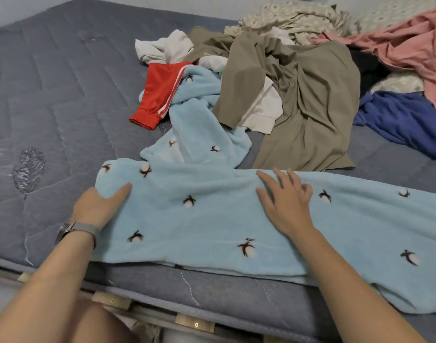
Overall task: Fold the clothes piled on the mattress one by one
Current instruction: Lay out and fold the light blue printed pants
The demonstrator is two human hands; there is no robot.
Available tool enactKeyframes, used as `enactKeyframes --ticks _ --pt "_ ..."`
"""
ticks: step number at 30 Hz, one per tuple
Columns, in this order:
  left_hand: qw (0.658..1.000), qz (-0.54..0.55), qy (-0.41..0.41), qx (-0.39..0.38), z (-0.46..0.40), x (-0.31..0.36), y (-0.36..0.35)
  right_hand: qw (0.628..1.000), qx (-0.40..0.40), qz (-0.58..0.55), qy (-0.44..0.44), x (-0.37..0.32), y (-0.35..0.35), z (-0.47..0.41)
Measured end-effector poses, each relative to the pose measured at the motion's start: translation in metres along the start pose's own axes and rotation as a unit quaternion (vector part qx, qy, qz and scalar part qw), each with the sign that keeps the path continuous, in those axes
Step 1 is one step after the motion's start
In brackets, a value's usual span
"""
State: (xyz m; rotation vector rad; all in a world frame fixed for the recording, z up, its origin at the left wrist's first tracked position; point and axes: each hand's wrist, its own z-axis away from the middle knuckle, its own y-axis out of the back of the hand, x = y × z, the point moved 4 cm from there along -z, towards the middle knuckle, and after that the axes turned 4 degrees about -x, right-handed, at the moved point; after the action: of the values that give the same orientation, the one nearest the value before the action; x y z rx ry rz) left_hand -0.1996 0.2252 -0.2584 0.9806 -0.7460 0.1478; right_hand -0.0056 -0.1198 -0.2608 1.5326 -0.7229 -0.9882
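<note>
In the head view, a light blue fleece garment [212, 219] was spread along the mattress [51, 95] near edge. Its left end was gripped by the left hand [98, 206]; the right hand [286, 196] was laid flat on it, fingers spread. The clothes pile [298, 95] lay behind.

Even, soft indoor light, cool cast, no glare. Faint shadows only, under forearms & in folds of clothes pile [286, 78]. Wide-angle bend at edges, mattress [63, 95] rim curving. Fingers of right hand [285, 194] slightly motion-blurred; rest fairly sharp.
</note>
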Motion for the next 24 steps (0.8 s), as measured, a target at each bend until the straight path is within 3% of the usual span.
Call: enactKeyframes --ticks 3,6,9,13,15,17,20,21,24 --pt "0.99 0.135 -0.027 0.043 -0.005 0.007 0.004 0.994 0.08 -0.074 -0.01 -0.006 0.012 -0.016" --pt "0.968 0.19 -0.093 0.133 0.004 0.022 0.015 0.989 0.077 -0.115 -0.045 0.001 0.023 -0.028" --pt "0.973 0.095 -0.112 0.178 0.008 0.032 0.016 0.99 -0.033 -0.135 -0.036 0.01 0.024 -0.032" --pt "0.991 -0.129 0.0 0.046 -0.005 0.016 -0.006 0.99 -0.14 -0.033 -0.012 0.004 0.033 -0.03" --pt "0.988 -0.148 0.005 0.037 -0.006 0.013 -0.008 0.99 -0.133 0.047 -0.027 -0.005 0.037 -0.033" --pt "0.986 -0.157 -0.01 0.047 -0.004 0.014 -0.009 0.992 -0.071 0.096 -0.049 -0.017 0.046 -0.039" --pt "0.982 -0.177 -0.019 0.06 -0.003 0.013 -0.01 0.993 0.115 0.001 -0.029 -0.025 0.058 -0.046" --pt "0.981 -0.183 -0.02 0.064 -0.003 0.013 -0.01 0.99 0.131 -0.047 -0.008 -0.024 0.055 -0.048" --pt "0.978 -0.196 -0.024 0.073 -0.006 0.011 -0.011 0.997 0.011 -0.052 0.05 -0.021 0.022 -0.042"
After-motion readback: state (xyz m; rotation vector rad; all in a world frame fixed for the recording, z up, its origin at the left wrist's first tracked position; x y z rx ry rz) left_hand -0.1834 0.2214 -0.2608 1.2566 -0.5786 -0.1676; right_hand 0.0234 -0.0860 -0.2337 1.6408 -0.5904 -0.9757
